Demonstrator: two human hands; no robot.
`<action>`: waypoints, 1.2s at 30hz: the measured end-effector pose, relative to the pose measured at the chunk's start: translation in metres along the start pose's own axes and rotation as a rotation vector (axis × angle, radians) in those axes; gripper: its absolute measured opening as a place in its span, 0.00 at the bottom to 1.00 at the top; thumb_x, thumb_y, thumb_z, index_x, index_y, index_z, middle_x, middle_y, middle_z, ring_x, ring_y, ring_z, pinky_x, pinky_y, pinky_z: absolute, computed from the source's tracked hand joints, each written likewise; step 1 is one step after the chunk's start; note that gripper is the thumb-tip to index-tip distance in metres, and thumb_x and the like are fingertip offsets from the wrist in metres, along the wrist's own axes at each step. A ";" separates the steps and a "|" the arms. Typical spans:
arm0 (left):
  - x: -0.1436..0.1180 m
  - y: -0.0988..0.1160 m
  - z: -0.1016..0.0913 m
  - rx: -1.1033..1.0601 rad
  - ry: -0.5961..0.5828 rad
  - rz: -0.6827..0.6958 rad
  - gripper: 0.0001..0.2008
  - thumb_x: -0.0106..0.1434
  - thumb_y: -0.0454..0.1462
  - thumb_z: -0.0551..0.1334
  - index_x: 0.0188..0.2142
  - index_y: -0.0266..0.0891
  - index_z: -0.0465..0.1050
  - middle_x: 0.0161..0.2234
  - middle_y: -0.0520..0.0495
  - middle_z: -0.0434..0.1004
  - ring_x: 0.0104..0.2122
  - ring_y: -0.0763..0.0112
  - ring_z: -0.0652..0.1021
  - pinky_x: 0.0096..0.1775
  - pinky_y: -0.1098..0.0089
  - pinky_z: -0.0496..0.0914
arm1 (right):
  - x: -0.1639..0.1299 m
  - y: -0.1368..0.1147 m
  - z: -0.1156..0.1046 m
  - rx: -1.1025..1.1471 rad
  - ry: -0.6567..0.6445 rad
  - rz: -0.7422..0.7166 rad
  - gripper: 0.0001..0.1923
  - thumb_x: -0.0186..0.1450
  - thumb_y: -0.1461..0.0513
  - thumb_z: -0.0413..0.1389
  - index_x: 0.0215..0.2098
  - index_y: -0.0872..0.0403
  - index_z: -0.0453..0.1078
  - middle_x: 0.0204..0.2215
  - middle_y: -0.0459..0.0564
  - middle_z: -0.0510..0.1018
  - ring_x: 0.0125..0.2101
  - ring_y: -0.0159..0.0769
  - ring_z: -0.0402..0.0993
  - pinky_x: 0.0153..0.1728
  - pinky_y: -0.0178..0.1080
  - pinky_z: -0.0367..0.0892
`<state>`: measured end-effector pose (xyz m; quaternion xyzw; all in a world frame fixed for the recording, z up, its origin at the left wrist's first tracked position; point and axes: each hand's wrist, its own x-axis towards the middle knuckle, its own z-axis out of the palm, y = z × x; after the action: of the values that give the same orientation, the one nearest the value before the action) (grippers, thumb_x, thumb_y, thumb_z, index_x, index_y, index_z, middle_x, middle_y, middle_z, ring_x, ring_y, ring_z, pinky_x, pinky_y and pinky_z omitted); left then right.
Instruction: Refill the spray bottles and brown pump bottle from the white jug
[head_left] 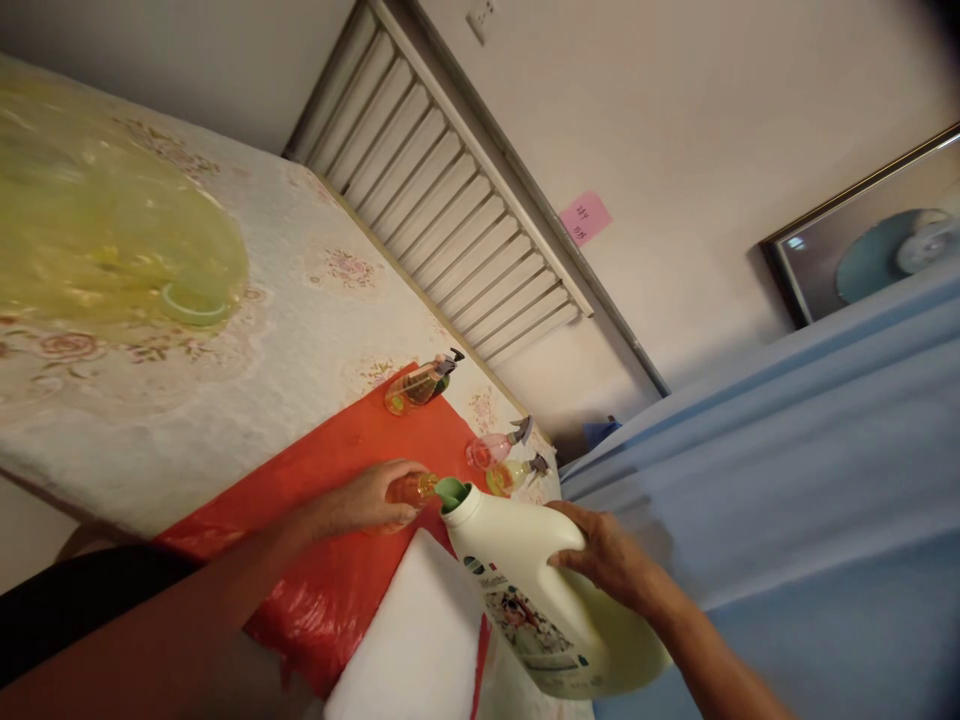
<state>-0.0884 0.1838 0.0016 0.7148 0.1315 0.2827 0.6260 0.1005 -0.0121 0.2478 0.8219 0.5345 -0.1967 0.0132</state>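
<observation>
Two grips | bottle [406, 489] in left hand [373, 498] | jug [517, 540] in right hand [604, 552] | openings adjacent

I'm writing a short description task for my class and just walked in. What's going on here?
A person's left hand grips a small bottle over a red sheet. Their right hand holds a large pale jug, tilted so its mouth is at the small bottle's neck. Whether liquid is flowing can't be made out. Three bottles with dark spray tops are nearby, and a yellowish plastic bag lies on the floral-patterned cover.
</observation>
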 end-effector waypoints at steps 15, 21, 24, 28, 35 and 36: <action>0.001 -0.001 -0.001 0.021 -0.005 -0.005 0.27 0.52 0.39 0.64 0.54 0.42 0.69 0.56 0.46 0.75 0.56 0.55 0.74 0.54 0.65 0.69 | -0.001 -0.002 -0.001 -0.009 0.006 -0.011 0.24 0.60 0.57 0.62 0.54 0.49 0.70 0.37 0.46 0.82 0.37 0.42 0.77 0.37 0.37 0.70; 0.002 -0.003 -0.001 0.044 -0.004 -0.021 0.28 0.53 0.39 0.65 0.55 0.43 0.68 0.57 0.46 0.73 0.59 0.53 0.71 0.57 0.62 0.67 | 0.000 -0.001 -0.001 -0.002 0.005 -0.021 0.24 0.60 0.57 0.62 0.55 0.49 0.70 0.36 0.45 0.82 0.36 0.40 0.77 0.36 0.36 0.69; 0.002 -0.005 -0.001 0.054 -0.011 -0.025 0.28 0.53 0.40 0.65 0.55 0.42 0.67 0.58 0.44 0.72 0.59 0.55 0.71 0.57 0.62 0.66 | 0.000 -0.002 -0.001 -0.003 0.010 -0.012 0.24 0.60 0.57 0.62 0.54 0.49 0.70 0.36 0.44 0.82 0.36 0.40 0.77 0.36 0.36 0.69; 0.003 -0.007 -0.001 0.036 -0.004 0.006 0.28 0.53 0.41 0.65 0.54 0.42 0.68 0.58 0.44 0.73 0.58 0.54 0.71 0.57 0.62 0.66 | 0.000 -0.002 -0.002 0.008 0.004 -0.015 0.21 0.60 0.57 0.62 0.52 0.49 0.71 0.35 0.44 0.81 0.36 0.41 0.76 0.36 0.36 0.69; 0.003 -0.007 0.001 0.027 -0.003 -0.008 0.27 0.53 0.40 0.65 0.53 0.43 0.69 0.56 0.46 0.74 0.58 0.54 0.72 0.55 0.63 0.68 | 0.000 -0.001 -0.002 0.018 0.000 -0.010 0.20 0.59 0.58 0.62 0.50 0.50 0.71 0.36 0.45 0.82 0.36 0.41 0.77 0.36 0.36 0.69; 0.003 -0.006 0.000 0.028 -0.006 -0.013 0.27 0.53 0.40 0.65 0.53 0.43 0.69 0.56 0.46 0.74 0.58 0.53 0.72 0.55 0.63 0.68 | 0.000 -0.001 -0.002 0.019 -0.002 -0.007 0.20 0.59 0.58 0.62 0.50 0.50 0.71 0.36 0.45 0.82 0.36 0.40 0.77 0.36 0.36 0.69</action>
<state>-0.0845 0.1863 -0.0036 0.7234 0.1381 0.2746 0.6182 0.0998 -0.0111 0.2495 0.8198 0.5356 -0.2024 0.0052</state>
